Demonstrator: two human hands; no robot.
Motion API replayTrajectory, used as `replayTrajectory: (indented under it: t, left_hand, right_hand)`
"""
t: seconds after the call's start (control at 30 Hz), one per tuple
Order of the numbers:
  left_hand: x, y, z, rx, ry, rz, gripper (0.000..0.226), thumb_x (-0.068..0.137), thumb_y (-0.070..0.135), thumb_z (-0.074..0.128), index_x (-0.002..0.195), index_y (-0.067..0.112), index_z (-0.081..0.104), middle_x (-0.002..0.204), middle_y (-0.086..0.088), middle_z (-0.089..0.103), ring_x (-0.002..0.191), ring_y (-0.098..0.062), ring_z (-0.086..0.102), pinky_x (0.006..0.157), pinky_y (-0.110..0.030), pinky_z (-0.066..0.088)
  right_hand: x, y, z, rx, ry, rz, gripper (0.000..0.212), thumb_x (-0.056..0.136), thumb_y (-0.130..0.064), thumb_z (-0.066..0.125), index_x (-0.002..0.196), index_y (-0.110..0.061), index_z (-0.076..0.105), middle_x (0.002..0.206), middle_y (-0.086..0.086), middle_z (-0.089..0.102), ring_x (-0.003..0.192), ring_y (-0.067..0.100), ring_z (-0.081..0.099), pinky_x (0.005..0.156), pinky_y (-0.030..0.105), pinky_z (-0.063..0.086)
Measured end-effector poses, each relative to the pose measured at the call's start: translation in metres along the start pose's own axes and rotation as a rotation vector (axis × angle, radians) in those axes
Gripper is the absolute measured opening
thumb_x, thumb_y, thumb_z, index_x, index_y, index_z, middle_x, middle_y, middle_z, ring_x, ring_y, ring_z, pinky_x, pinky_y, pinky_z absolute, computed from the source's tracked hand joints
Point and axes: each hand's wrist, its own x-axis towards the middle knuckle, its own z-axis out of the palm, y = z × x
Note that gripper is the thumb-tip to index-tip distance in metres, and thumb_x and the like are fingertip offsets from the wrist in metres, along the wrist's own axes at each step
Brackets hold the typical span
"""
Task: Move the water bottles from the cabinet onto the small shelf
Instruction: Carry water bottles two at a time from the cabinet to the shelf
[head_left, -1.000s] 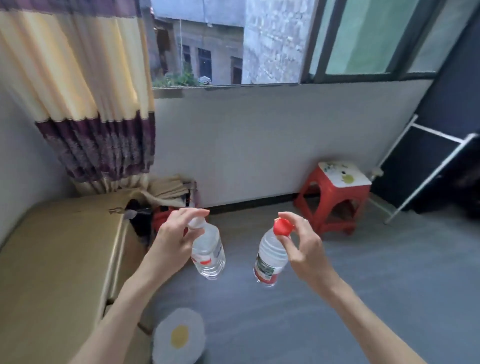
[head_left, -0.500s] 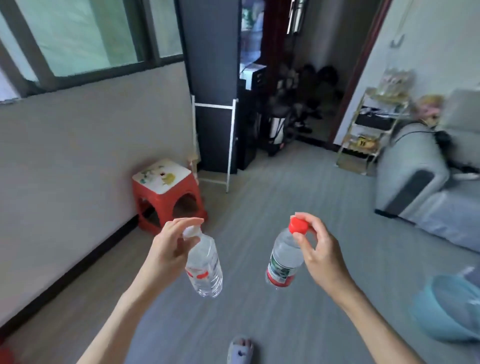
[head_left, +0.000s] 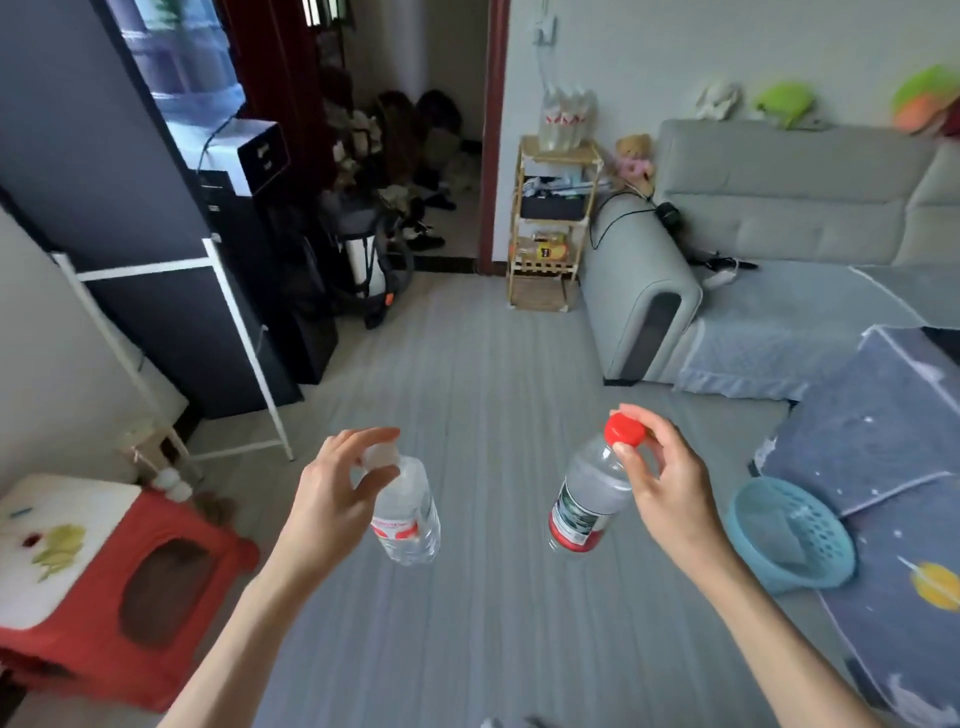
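Right now both hands are held out over the grey floor (head_left: 467, 374), each carrying a water bottle by its top. The left hand (head_left: 332, 499) curls its thumb and fingertips around the white cap (head_left: 379, 457) of a clear bottle (head_left: 408, 519), which hangs below the fingers with a red-and-white label band near its lower half. The right hand (head_left: 670, 483) pinches the red cap (head_left: 626, 430) of a second bottle (head_left: 589, 504), which tilts so its base swings toward the other bottle; its label is dark with a red band at the bottom. The two bottles are apart, touching nothing but the fingers.

The small shelf (head_left: 556, 223), a light wooden rack of several tiers, stands far ahead of the hands against the wall, just beside the arm of the grey sofa (head_left: 644, 291). A cluster of clear bottles (head_left: 566, 117) stands on its top tier, and its lower tiers hold blurred items. To the left of the shelf is a doorway, and further left a dark tall cabinet (head_left: 104, 156). A red stool (head_left: 130, 582) sits on the far side of the left forearm from the shelf, and a blue basket (head_left: 789, 535) lies beside the right wrist.
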Motion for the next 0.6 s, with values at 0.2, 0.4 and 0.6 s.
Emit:
replayTrajectory:
  t: [0.2, 0.4, 0.6]
  left_hand:
    - [0.136, -0.019, 0.051, -0.022, -0.038, -0.011, 0.032, 0.079, 0.004, 0.065, 0.105, 0.021, 0.063, 0.094, 0.005, 0.059, 0.088, -0.012, 0.055, 0.074, -0.013, 0.037]
    - [0.284, -0.025, 0.094, 0.023, -0.083, -0.009, 0.031, 0.079, 0.005, 0.066, 0.106, 0.019, 0.063, 0.093, 0.022, 0.053, 0.088, -0.014, 0.053, 0.074, -0.005, 0.034]
    - [0.416, -0.038, 0.12, 0.018, -0.025, -0.014, 0.032, 0.076, 0.005, 0.068, 0.104, 0.02, 0.063, 0.094, 0.016, 0.055, 0.086, -0.005, 0.053, 0.071, -0.005, 0.036]
  right_hand:
    - [0.126, 0.056, 0.015, -0.032, 0.015, 0.043, 0.033, 0.076, -0.026, 0.054, 0.109, -0.028, 0.054, 0.112, 0.001, 0.062, 0.105, 0.014, 0.058, 0.094, 0.025, 0.042]
    - [0.278, 0.096, 0.027, -0.07, 0.017, 0.021, 0.033, 0.081, -0.002, 0.062, 0.11, -0.018, 0.057, 0.11, 0.004, 0.063, 0.101, 0.009, 0.057, 0.088, 0.005, 0.036]
    - [0.415, 0.126, 0.05, -0.155, 0.022, -0.039, 0.031, 0.08, -0.013, 0.064, 0.111, -0.014, 0.058, 0.103, 0.005, 0.062, 0.087, 0.008, 0.054, 0.081, 0.005, 0.037]
